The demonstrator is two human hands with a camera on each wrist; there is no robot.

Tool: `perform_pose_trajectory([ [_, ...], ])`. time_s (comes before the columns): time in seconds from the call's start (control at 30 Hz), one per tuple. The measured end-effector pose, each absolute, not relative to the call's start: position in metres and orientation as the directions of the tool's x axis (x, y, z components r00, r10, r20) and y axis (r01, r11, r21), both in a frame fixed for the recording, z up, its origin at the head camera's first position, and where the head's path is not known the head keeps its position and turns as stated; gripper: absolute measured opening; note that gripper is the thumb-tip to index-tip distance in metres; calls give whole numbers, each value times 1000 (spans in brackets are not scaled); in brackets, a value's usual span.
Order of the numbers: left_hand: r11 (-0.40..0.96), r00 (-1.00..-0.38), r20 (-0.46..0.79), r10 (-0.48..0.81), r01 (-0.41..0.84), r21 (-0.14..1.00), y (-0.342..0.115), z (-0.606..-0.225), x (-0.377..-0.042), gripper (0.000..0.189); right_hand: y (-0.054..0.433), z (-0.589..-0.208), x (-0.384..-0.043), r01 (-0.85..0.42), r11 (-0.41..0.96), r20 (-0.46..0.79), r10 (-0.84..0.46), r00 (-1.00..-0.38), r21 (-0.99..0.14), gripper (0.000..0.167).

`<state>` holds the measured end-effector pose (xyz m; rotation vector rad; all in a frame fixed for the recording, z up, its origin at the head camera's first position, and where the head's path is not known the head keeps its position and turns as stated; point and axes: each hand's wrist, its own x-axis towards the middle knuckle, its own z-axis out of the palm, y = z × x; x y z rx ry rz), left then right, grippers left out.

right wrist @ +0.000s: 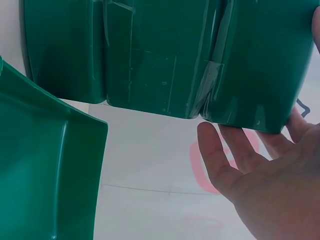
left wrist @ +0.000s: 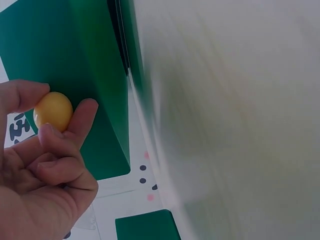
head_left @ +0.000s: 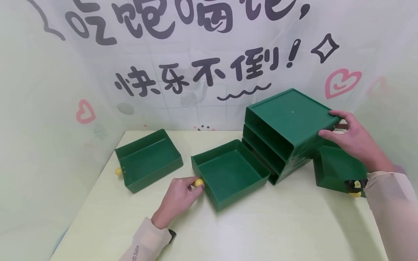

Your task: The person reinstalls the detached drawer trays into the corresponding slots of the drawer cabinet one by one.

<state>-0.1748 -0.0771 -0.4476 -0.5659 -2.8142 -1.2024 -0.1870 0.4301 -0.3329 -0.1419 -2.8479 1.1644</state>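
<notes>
My left hand [head_left: 177,198] pinches the round yellow knob [head_left: 199,182] on the front of a green drawer [head_left: 232,174]. In the left wrist view, thumb and fingers close around that knob [left wrist: 54,111]. The drawer's far end lies right at the lower opening of a green three-tier cabinet [head_left: 292,112], whose visible compartments are hollow. My right hand [head_left: 364,143] holds the cabinet at its upper right back corner. From the right wrist, the fingers [right wrist: 240,145] reach along the edge of the stacked units [right wrist: 155,60], which show clear tape at their seams.
A second green drawer [head_left: 150,161] with a yellow knob [head_left: 119,172] stands on the table at left. Another green drawer [head_left: 339,167] stands right of the cabinet, partly behind my right forearm. A printed white wall hanging [head_left: 183,105] rises behind the pale table [head_left: 248,232].
</notes>
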Motion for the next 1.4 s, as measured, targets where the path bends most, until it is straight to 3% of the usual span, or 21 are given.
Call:
perform_pose_trajectory([
  [0.6, 642, -916, 185, 355, 383, 664, -64, -447, -182, 15, 430, -333, -187, 69, 704, 22, 119, -993, -707, 86],
  [0.87, 641, -911, 190, 367, 395, 658, -59, -446, -183, 9, 429, -333, -186, 66, 707, 24, 117, -993, -705, 86],
  [1.4, 683, -896, 158, 415, 421, 597, -49, -443, -185, 22, 431, -334, -188, 76, 713, 16, 121, -993, -697, 89],
])
